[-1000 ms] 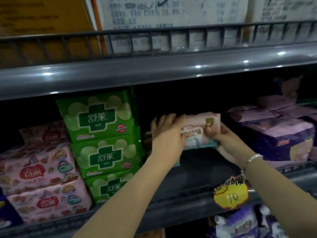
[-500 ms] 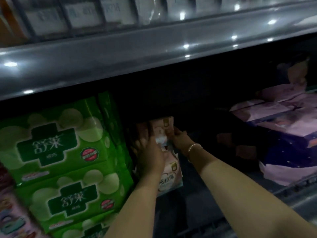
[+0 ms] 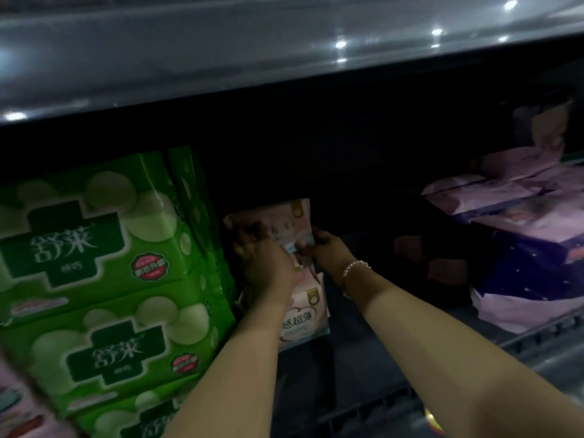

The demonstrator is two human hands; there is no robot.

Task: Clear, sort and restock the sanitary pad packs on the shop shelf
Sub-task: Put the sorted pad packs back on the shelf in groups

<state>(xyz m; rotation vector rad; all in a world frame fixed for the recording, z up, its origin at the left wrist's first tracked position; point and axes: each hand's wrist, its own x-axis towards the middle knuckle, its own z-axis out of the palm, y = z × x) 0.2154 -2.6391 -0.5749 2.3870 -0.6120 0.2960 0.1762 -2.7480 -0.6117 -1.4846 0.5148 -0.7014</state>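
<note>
The upper pink pack (image 3: 278,226), judged light, soft and slippery, is gripped at its nine and three o'clock edges by the left hand (image 3: 264,263) and right hand (image 3: 328,252), best held there.

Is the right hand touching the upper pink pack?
Touching. The head view shows the right hand with its fingers curled on the right edge of the upper pink pack.

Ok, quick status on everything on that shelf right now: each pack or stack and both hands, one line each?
Upper pink pack: upright, held by both hands, on top of the lower one.
Lower pink pack: upright beside the green stack.
Green packs: stacked, faces forward.
Purple packs: piled loosely, tilted.
Left hand: gripping the upper pack's left edge.
Right hand: gripping its right edge.
</note>
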